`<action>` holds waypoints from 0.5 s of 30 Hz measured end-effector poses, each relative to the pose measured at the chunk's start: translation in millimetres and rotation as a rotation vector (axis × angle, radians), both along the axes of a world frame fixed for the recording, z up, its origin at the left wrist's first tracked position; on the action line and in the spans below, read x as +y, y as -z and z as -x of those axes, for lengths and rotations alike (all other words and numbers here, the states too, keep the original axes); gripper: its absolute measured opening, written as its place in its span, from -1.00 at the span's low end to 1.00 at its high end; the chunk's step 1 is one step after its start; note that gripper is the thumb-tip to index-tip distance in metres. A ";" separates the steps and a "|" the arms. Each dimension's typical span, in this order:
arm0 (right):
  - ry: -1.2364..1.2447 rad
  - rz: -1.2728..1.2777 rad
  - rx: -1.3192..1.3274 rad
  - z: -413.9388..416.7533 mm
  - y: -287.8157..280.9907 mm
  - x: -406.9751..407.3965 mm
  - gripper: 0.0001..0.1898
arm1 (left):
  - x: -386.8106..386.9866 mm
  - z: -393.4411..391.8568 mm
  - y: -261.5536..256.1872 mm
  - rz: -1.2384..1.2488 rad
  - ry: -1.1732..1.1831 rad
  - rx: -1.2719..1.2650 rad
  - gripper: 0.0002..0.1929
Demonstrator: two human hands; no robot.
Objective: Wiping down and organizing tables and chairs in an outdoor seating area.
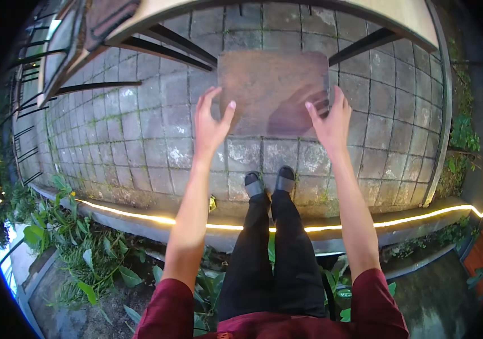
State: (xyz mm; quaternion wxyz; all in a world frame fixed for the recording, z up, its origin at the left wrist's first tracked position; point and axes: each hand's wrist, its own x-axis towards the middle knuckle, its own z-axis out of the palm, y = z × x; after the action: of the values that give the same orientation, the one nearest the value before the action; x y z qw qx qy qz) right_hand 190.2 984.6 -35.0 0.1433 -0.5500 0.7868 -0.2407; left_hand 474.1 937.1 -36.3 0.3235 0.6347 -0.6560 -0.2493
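Observation:
A brown rectangular board or seat top, slightly blurred, lies before me between my hands, close to the table's black legs; what bears it is hidden. My left hand is at its left edge, fingers spread, with the thumb over the surface. At the right edge, my right hand has its fingers outside the board and its thumb over it. Both hands look open, with no closed grip visible. A dark hand-shaped shadow falls on the board's right part.
A pale-topped table with black legs curves across the top. Grey paving tiles lie below. A low kerb with a glowing light strip crosses by my legs. Leafy plants grow behind it; chairs stand upper left.

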 end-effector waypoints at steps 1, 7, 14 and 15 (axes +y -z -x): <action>-0.016 0.059 -0.081 -3.7 -24.8 3.6 -0.16 | 4.5 0.2 -26.3 0.003 0.033 0.026 -0.56; -0.082 0.180 -0.285 -23.9 -141.7 11.4 -0.25 | 13.4 -26.7 -139.7 0.034 -0.013 0.133 -0.69; -0.206 0.223 -0.453 -80.7 -221.6 -91.0 -0.31 | -71.0 -93.4 -189.7 0.119 -0.244 0.111 -0.64; -0.242 0.251 -0.438 -91.8 -229.2 -112.7 -0.32 | -92.5 -102.0 -189.8 0.160 -0.296 0.060 -0.60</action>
State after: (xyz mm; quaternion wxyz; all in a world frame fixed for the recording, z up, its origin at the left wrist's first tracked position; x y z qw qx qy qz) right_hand 281.9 872.0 194.2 0.2683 -0.5882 0.6299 -0.4304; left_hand 576.1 844.7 153.5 0.4256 0.6888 -0.5631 -0.1650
